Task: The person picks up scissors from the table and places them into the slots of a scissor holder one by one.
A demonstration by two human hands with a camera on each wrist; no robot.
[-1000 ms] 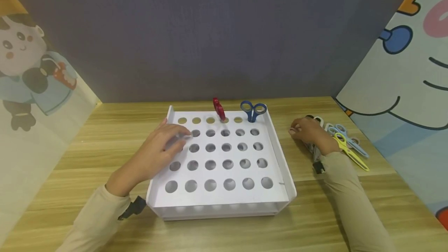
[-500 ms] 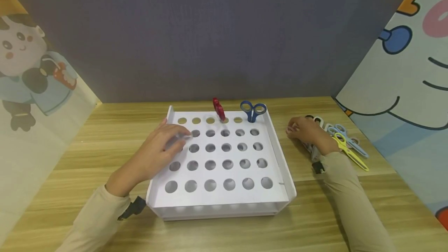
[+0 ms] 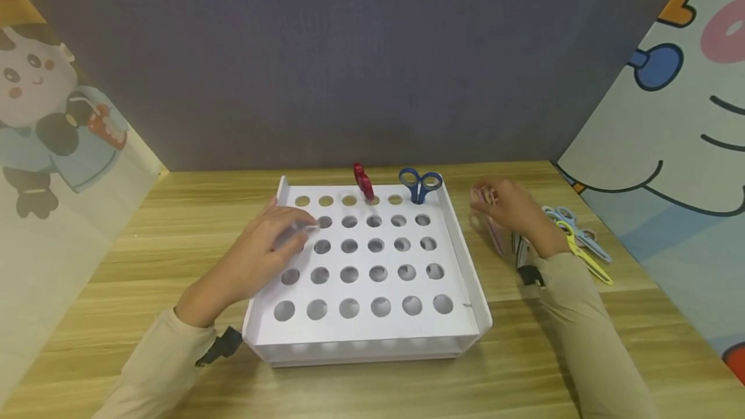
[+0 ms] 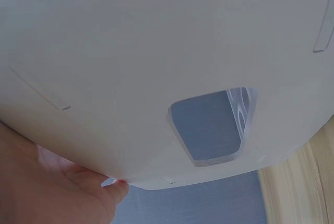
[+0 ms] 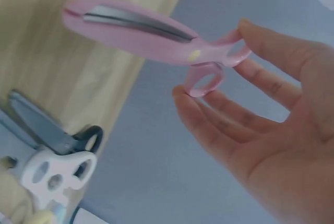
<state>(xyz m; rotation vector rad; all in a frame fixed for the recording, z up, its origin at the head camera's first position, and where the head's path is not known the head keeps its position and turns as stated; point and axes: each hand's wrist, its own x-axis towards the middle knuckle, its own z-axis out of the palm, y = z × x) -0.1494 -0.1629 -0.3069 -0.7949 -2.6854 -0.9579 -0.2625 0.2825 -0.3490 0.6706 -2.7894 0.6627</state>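
Note:
My right hand (image 3: 515, 209) pinches the handle loops of pink scissors (image 5: 156, 49) between thumb and fingertips. In the right wrist view their blade lies along a pink cover pointing away from the palm. In the head view the same scissors hang tilted, tip down, right of the white rack (image 3: 349, 325). My left hand (image 3: 250, 257) grips the rack's left wall, its thumb and index finger curving over the holed top. Dark blue scissors (image 3: 418, 194) stand in the back row's right-end hole. Red-handled scissors (image 3: 363, 184) stand edge-on in that row, left of them.
Yellow scissors (image 3: 576, 249) and light blue scissors (image 3: 595, 251) lie on the wooden table (image 3: 174, 231) at the right. White-handled scissors (image 5: 65, 167) and dark-handled scissors (image 5: 57, 139) lie close by. A grey panel (image 3: 361, 83) stands behind, with printed panels at both sides.
My right hand has risen and shifted slightly left, lifting the pink scissors off the pile so they now show below the fingers. The left hand and the rack have stayed in place.

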